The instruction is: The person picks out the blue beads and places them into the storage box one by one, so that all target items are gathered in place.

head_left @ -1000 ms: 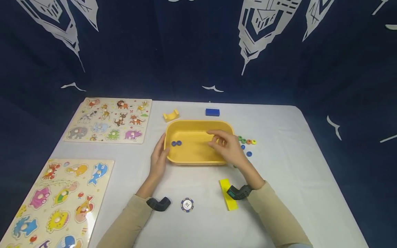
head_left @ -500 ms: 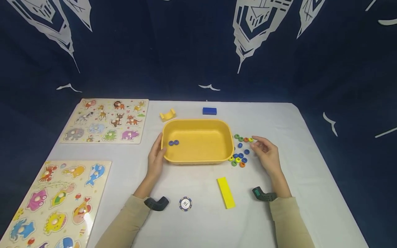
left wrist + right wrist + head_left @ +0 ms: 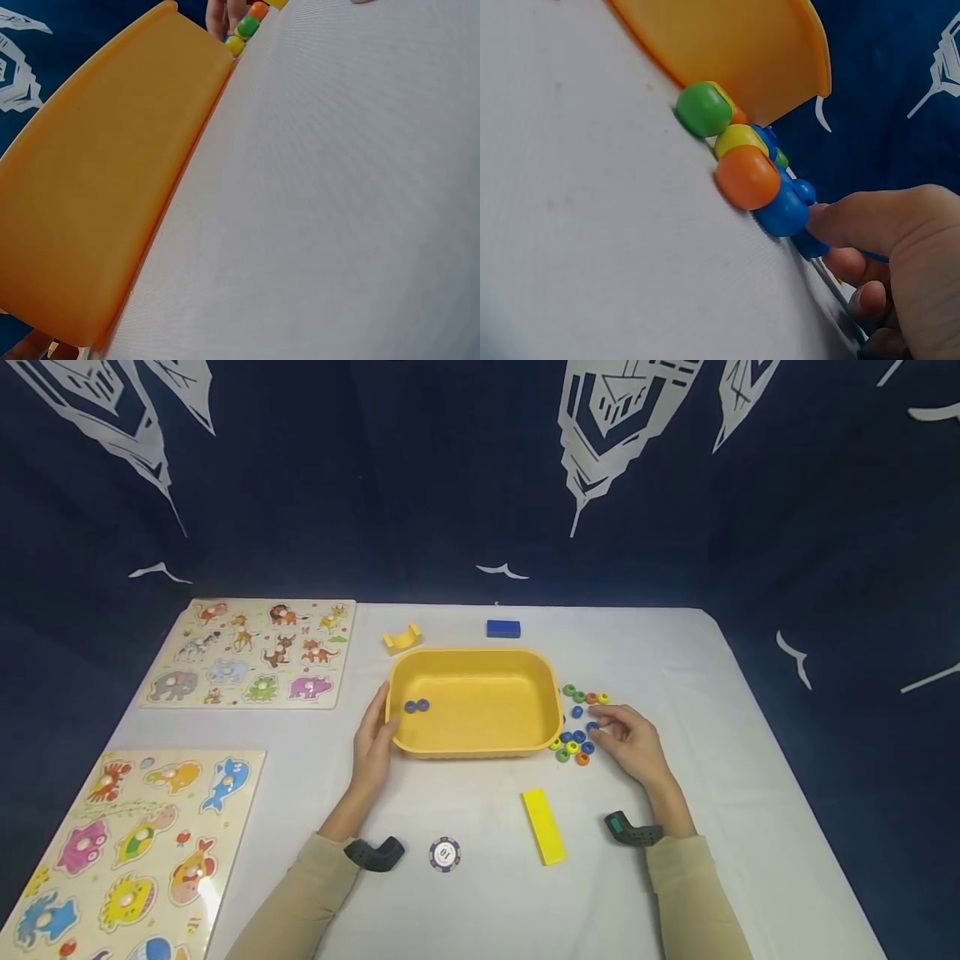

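My left hand (image 3: 372, 747) grips the left end of a yellow plastic tray (image 3: 480, 746), thumb over its rim and fingers along the outer wall. In the left wrist view, the tray's wall (image 3: 112, 165) fills the left side. Two blue beads (image 3: 417, 706) lie inside, near that end. Right of the tray, my right hand (image 3: 633, 747) is at a blue bead (image 3: 592, 727) on the table, thumb and index fingertips apart on either side of it. In the right wrist view my thumb (image 3: 885, 217) covers part of the blue beads (image 3: 781, 211).
Loose green, orange, yellow and blue beads (image 3: 579, 737) crowd the tray's right end. Behind it are a yellow arch block (image 3: 402, 639) and a blue block (image 3: 503, 628). A yellow strip (image 3: 543, 827) and poker chip (image 3: 445, 854) lie in front. Two animal puzzle boards (image 3: 251, 652) lie left.
My right hand has left the space over the tray, swung right past the beads, then come slightly back left to a blue bead. The left hand keeps its hold on the tray.
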The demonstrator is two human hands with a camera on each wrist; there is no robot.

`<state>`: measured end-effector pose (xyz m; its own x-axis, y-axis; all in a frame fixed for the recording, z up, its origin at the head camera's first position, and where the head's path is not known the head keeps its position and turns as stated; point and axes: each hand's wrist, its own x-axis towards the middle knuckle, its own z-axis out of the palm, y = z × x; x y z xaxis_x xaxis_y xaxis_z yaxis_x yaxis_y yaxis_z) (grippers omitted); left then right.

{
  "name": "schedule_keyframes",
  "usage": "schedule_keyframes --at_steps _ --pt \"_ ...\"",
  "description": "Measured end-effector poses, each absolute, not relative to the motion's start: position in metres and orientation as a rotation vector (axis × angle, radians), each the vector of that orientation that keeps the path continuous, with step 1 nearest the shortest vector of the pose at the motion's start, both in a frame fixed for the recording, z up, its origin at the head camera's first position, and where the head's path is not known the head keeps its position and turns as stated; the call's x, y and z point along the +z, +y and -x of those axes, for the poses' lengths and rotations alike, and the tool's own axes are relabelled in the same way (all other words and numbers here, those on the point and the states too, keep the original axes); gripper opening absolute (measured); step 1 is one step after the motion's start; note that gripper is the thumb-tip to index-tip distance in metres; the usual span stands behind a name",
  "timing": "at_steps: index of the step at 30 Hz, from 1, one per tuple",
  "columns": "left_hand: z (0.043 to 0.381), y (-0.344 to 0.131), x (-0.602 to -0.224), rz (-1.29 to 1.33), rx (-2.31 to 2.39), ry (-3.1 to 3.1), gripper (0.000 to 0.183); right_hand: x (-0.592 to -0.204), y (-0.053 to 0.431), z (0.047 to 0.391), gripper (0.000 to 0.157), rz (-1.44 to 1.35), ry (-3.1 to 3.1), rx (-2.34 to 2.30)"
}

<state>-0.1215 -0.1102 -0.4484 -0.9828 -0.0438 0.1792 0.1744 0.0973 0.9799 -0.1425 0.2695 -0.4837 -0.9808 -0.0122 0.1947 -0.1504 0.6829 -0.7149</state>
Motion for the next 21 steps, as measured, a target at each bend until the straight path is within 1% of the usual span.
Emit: schedule_keyframes --at_steps 7,13,15,17,21 --pt "0.122 -0.111 -0.45 0.145 -2.001 -2.188 0.051 -0.484 0.266 0.143 0.023 -0.146 -2.736 1.026" --pt "0.121 -0.112 -0.451 0.149 -2.038 -2.172 0.05 -0.482 0.264 0.142 0.022 -0.062 -2.704 1.123" --pt "0.122 -0.111 -0.451 0.154 -2.038 -2.181 0.05 -0.478 0.26 0.142 0.023 -0.042 -2.655 1.188" --pt "0.122 -0.111 -0.451 0.156 -2.023 -2.19 0.05 -0.471 0.254 0.144 0.024 -0.079 -2.592 1.239" --pt "0.123 -0.113 -0.45 0.156 -2.01 -2.181 0.05 -0.437 0.226 0.154 0.023 -0.271 -2.526 1.323"
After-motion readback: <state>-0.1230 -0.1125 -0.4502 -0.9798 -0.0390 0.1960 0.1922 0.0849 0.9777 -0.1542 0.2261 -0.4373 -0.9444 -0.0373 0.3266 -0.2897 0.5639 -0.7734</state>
